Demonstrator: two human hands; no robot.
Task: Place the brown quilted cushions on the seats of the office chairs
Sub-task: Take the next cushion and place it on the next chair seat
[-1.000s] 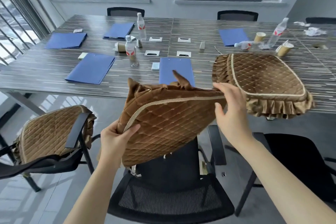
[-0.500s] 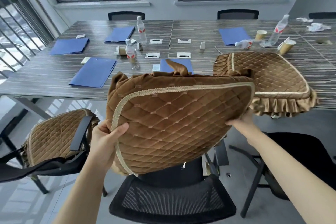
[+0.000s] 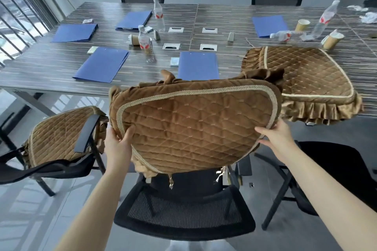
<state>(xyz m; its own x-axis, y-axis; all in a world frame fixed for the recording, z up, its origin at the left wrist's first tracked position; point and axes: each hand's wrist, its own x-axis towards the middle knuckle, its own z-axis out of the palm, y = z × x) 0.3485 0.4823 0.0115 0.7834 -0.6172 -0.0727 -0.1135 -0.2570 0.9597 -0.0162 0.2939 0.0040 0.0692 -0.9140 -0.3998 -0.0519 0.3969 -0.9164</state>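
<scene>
Centre of frame: brown quilted cushion held above the black mesh office chair; left hand and right hand each pinch an edge. Second cushion on the bench, third cushion on the lower-left chair

I hold one brown quilted cushion tilted above the middle office chair, my left hand and right hand gripping its sides. A second cushion lies on the left chair; a third cushion overhangs the tabletop edge.
</scene>
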